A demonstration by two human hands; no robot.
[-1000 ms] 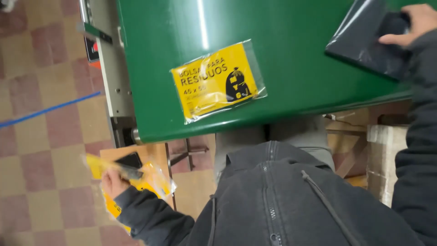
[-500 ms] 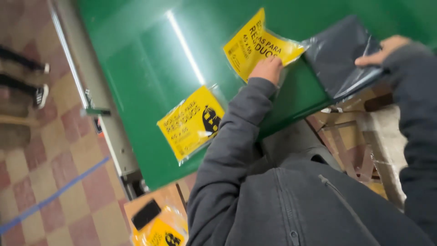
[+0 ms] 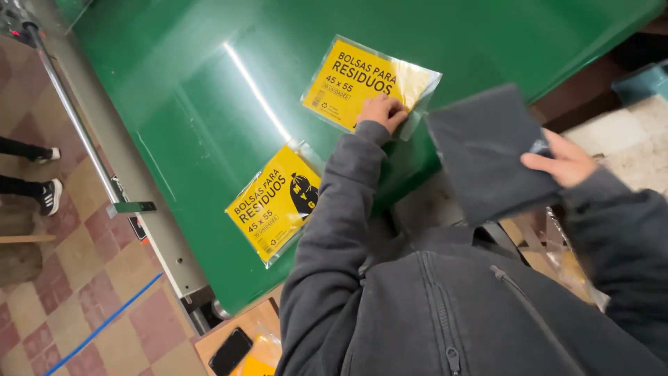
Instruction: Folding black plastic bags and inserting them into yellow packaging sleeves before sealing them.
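On the green worktop [image 3: 174,139] lie 2 yellow-labelled clear sleeves; 1 sleeve [image 3: 275,202] lies alone. The left hand [image 3: 383,111] presses fingers flat on the far sleeve [image 3: 362,83]. The right hand [image 3: 567,160] pinches a folded stack of dark bags [image 3: 487,150], not yet sleeved.

A small packing workshop or factory floor, seen from above. A wide green work surface [image 3: 181,139], smooth and shiny like a conveyor belt, fills most of the view, edged on the left by a grey metal machine frame [image 3: 104,174]. Two flat yellow-labelled packets in clear plastic [image 3: 275,202] lie on the green surface, identical goods being packed. The floor at left is worn checkered tile [image 3: 42,306] marked with a blue tape line [image 3: 104,324]. Another person's shoes [image 3: 49,195] stand at far left.
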